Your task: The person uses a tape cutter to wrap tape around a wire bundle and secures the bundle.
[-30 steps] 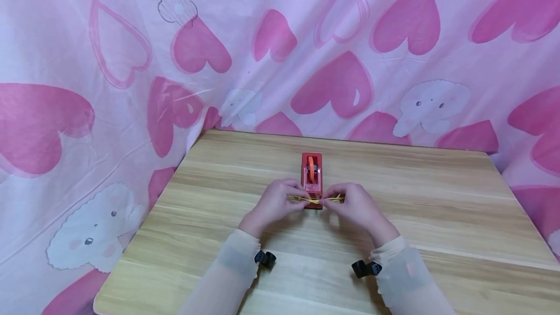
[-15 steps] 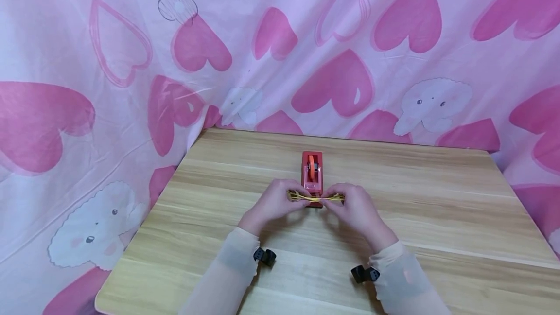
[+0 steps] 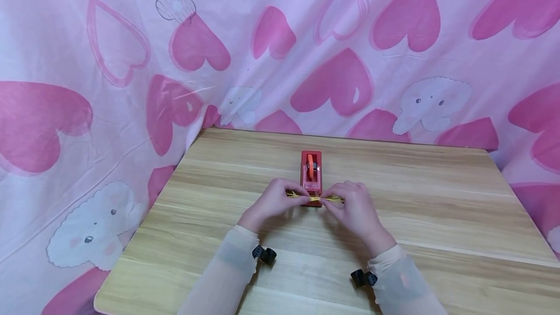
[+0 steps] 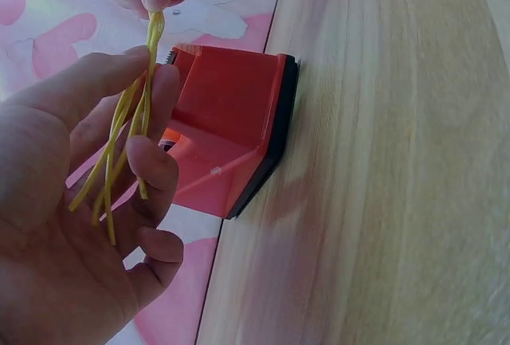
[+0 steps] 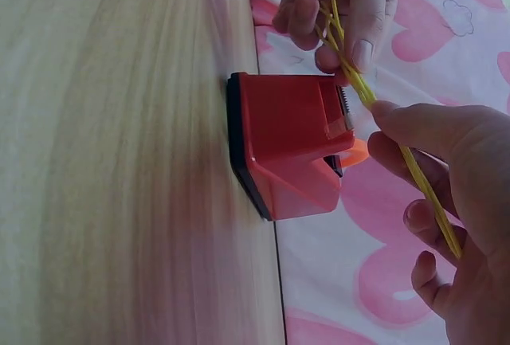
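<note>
A bundle of thin yellow strands [image 3: 314,199] stretches between both hands, just in front of the tape dispenser in the head view. My left hand [image 3: 276,198] pinches it between thumb and index finger, and several loose ends [image 4: 110,174] fan out over the palm in the left wrist view. Close beside it, my right hand [image 3: 353,206] pinches the bundle's other part, whose strands [image 5: 430,194] lie tightly together along the fingers. The red tape dispenser [image 3: 311,179] has a black base, a toothed cutter [image 5: 346,107] and an orange roll [image 3: 310,167]. Neither hand grips the dispenser.
The wood-grain table [image 3: 245,159] extends around the dispenser. A pink cloth [image 3: 271,77] printed with hearts hangs behind and to the left of it. Small black cameras sit at the left wrist [image 3: 264,255] and right wrist [image 3: 363,278].
The yellow strands, spread apart half a second ago, are now drawn closer together between the fingertips. My right hand has turned slightly. The dispenser stays in place.
</note>
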`<action>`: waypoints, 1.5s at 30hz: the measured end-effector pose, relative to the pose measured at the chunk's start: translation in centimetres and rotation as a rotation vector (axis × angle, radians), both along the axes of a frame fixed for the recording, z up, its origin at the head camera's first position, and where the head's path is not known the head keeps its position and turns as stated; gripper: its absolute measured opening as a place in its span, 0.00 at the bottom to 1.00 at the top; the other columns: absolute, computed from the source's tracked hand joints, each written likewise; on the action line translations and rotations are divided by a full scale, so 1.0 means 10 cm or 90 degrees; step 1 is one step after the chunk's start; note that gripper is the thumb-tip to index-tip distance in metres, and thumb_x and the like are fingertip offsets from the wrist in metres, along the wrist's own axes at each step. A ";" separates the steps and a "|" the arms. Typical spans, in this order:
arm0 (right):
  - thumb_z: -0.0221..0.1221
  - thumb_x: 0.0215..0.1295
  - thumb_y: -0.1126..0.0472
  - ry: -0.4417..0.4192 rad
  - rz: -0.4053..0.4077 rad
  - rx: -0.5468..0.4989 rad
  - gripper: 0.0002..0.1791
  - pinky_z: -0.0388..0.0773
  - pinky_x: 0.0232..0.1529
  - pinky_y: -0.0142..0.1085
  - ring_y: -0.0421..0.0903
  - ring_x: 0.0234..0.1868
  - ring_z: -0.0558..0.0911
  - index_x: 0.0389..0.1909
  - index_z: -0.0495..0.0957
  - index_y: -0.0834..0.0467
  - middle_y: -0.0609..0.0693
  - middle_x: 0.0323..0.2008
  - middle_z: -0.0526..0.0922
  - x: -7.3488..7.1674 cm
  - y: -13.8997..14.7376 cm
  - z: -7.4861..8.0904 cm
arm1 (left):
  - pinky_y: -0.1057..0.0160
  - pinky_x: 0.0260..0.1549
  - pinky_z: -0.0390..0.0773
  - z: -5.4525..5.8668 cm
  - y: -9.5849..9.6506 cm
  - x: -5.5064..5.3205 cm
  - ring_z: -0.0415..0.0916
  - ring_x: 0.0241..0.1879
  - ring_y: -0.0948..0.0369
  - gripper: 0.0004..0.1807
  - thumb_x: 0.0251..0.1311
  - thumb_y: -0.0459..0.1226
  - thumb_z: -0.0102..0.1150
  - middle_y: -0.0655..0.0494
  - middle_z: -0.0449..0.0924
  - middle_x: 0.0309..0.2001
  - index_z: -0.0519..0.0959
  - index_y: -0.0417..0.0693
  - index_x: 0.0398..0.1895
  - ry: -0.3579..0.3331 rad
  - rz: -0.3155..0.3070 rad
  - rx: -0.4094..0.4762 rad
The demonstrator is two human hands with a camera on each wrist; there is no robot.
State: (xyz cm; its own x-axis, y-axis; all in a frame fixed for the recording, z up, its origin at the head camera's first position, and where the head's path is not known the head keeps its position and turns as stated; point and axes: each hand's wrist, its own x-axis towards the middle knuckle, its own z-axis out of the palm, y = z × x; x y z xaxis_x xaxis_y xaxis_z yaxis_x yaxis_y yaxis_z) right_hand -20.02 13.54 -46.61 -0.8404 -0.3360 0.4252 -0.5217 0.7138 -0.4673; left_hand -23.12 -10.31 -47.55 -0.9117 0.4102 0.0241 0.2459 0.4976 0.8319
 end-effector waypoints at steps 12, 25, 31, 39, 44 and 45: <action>0.76 0.59 0.54 -0.081 -0.033 0.006 0.08 0.71 0.47 0.44 0.42 0.35 0.83 0.39 0.90 0.49 0.42 0.38 0.91 0.00 -0.03 0.05 | 0.65 0.39 0.75 0.02 0.01 0.03 0.77 0.37 0.66 0.02 0.60 0.44 0.74 0.65 0.90 0.39 0.92 0.61 0.35 -0.016 0.036 0.024; 0.72 0.63 0.50 -0.249 -0.058 0.008 0.05 0.75 0.39 0.37 0.43 0.36 0.80 0.38 0.90 0.44 0.43 0.42 0.90 -0.03 -0.03 0.12 | 0.59 0.47 0.78 -0.03 0.01 0.04 0.81 0.45 0.64 0.02 0.61 0.45 0.74 0.63 0.90 0.44 0.91 0.66 0.36 -0.009 0.052 0.024; 0.72 0.63 0.50 -0.291 -0.058 -0.003 0.06 0.77 0.41 0.39 0.43 0.39 0.81 0.40 0.90 0.43 0.43 0.43 0.90 -0.05 -0.03 0.16 | 0.55 0.52 0.77 -0.01 0.00 0.05 0.81 0.49 0.61 0.04 0.60 0.44 0.75 0.60 0.89 0.46 0.92 0.66 0.37 0.011 0.057 0.017; 0.70 0.66 0.54 -0.331 -0.034 -0.062 0.06 0.78 0.46 0.42 0.45 0.44 0.82 0.43 0.89 0.45 0.45 0.48 0.89 -0.07 -0.04 0.11 | 0.61 0.46 0.76 -0.01 -0.01 0.04 0.80 0.44 0.64 0.04 0.60 0.42 0.75 0.63 0.88 0.43 0.92 0.63 0.38 0.037 0.037 0.015; 0.69 0.67 0.56 -0.328 -0.019 -0.103 0.07 0.80 0.47 0.42 0.46 0.46 0.83 0.45 0.89 0.47 0.47 0.48 0.89 -0.07 -0.04 0.11 | 0.61 0.46 0.76 0.01 0.00 0.04 0.79 0.43 0.64 0.04 0.60 0.42 0.75 0.63 0.87 0.43 0.91 0.63 0.37 0.031 0.044 0.011; 0.69 0.67 0.56 -0.328 -0.018 -0.109 0.08 0.81 0.48 0.42 0.47 0.47 0.84 0.45 0.89 0.47 0.47 0.48 0.90 -0.07 -0.04 0.11 | 0.61 0.45 0.76 0.01 0.00 0.04 0.79 0.43 0.64 0.04 0.60 0.42 0.75 0.63 0.87 0.43 0.91 0.63 0.37 0.031 0.045 0.012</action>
